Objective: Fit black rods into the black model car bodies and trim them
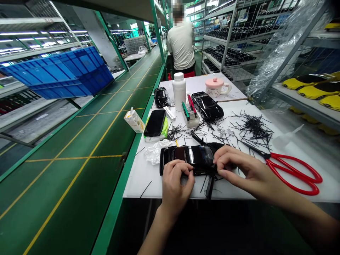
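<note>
A glossy black model car (195, 154) lies lengthwise across the white work surface in front of me, with a door standing open toward me. My left hand (177, 180) is closed against its near side, thumb and fingers bent together at the lower edge. At the windscreen end, my right hand (236, 164) pinches near the car's body; whatever is between its fingertips is hidden. The open black door (209, 187) juts over the table's front edge. Beside my right wrist lie red-handled scissors (292, 170), their blades pointing toward the car.
Thin black strips (253, 126) lie scattered about. Behind the car are a phone (156, 123), a white bottle (179, 92), another black model car (207, 106) and a lidded mug (216, 87). A green conveyor (101, 141) runs along the left; a person (182, 44) sits ahead.
</note>
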A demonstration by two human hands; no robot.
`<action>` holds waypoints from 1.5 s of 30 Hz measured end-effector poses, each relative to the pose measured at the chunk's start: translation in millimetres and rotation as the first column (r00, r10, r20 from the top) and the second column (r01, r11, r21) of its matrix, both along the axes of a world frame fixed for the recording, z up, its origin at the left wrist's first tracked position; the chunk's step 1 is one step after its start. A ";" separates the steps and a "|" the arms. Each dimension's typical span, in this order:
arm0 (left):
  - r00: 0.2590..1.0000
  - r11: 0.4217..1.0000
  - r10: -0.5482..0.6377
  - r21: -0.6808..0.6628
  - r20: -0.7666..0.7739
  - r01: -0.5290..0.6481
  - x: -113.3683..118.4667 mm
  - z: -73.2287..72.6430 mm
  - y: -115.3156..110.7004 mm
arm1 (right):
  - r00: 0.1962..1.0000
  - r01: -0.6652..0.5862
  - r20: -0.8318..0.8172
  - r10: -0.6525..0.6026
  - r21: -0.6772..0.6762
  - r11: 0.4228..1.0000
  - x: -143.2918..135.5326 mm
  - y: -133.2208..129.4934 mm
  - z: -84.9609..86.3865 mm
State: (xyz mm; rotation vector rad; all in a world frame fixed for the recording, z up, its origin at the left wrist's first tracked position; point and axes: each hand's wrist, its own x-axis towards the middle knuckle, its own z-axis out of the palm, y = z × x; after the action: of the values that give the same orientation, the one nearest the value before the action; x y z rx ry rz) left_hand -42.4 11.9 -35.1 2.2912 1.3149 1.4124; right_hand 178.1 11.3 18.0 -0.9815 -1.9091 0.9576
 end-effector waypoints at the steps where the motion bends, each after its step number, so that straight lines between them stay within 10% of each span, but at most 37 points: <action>1: 1.000 1.000 0.024 0.014 -0.013 -0.024 -0.7 -2.0 -1.0 | 1.000 -0.004 -0.008 0.004 -0.006 1.000 0.2 0.0 -0.4; 21: 1.000 0.995 0.024 0.095 0.007 -0.025 9.4 -9.6 -0.8 | 0.995 -0.041 -0.095 0.033 -0.078 0.996 0.2 4.5 -4.6; 30: 0.997 0.996 0.061 0.063 0.057 -0.064 10.3 -11.4 -2.7 | 0.957 -0.098 0.289 0.016 0.274 0.957 -20.8 24.1 -30.6; 45: 0.994 0.993 0.081 0.079 0.071 -0.087 12.1 -11.4 -1.7 | 0.956 -0.060 0.276 -0.098 0.512 0.857 -34.3 21.2 -39.8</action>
State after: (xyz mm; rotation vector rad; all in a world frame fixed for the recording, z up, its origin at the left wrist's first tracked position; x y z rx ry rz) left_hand -30.3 10.1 -46.5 2.2409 1.3730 1.5848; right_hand 143.8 32.5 -21.8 -0.8410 -2.2323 0.2496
